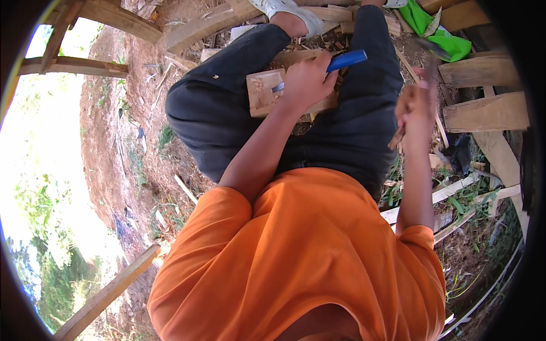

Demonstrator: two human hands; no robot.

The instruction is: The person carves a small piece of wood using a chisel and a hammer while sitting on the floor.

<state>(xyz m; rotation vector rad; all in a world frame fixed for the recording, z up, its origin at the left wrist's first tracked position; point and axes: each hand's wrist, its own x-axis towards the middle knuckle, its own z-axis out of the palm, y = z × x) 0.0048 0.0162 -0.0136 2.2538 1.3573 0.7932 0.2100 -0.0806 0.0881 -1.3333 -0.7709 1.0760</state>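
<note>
My left hand (307, 82) is closed round a chisel (348, 60) with a blue handle. The chisel slants low to the left, its metal blade meeting a cut recess in a pale piece of wood (261, 101). That wood lies between my thighs, partly covered by my left hand and forearm. Out to the right, my right hand (418, 105) grips a hammer by its wooden handle (395, 139), raised apart from the chisel. The hammer's dark head is smeared by motion, near a green plastic bag beyond.
Offcuts and wood chips (335, 28) litter the ground around my feet. Stacked boards (486, 112) stand close on the right, with the bright green bag (449, 45) above them. Wooden beams (74, 66) cross the upper left, and a long pole (108, 292) slants at the lower left.
</note>
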